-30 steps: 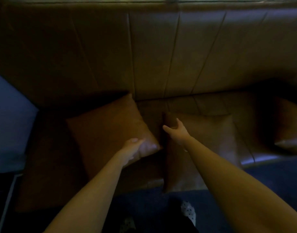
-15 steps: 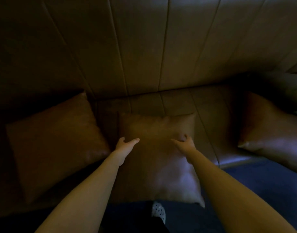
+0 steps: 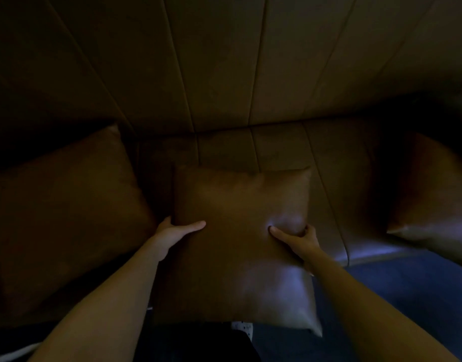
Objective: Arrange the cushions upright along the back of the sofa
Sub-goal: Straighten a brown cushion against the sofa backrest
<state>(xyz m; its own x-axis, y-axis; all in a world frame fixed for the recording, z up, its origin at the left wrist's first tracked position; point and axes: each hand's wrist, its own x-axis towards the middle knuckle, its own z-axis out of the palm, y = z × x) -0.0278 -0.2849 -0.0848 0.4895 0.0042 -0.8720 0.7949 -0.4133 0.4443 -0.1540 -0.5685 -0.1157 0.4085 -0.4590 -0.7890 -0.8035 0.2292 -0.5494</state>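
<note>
Head view, dim light, looking down past two bare forearms

Left hand [image 3: 172, 235]: clasped on the left edge of the middle cushion [image 3: 240, 231]; thumb lies flat across the top face, the other fingers hidden round the edge

Right hand [image 3: 297, 237]: clasped on the right edge of the same cushion; thumb pressed into the top face, raising a pucker in the cover; fingers curl round the side

Middle cushion: square, brown, smooth leather-like cover with a soft sheen. Lies flat on the sofa seat [image 3: 329, 194], straight ahead of both hands and between them. Far edge points at the sofa back [image 3: 224, 74] but stops short of it, a strip of seat showing between; near edge overhangs the seat front toward the person. Both hands grip about midway along the sides, neither clearly nearer. Judgement: the coming move is to tip the far edge up and push the cushion back until it stands against the backrest

Left cushion [image 3: 62, 218]: same cover, larger in view, lying at a slant on the seat just beside the middle one; not upright

Right cushion [image 3: 433, 205]: same cover, well apart at the frame edge; its posture cannot be told

Sofa back: brown, panelled with long stitched seams

Floor [image 3: 407, 296]: dark blue
</note>
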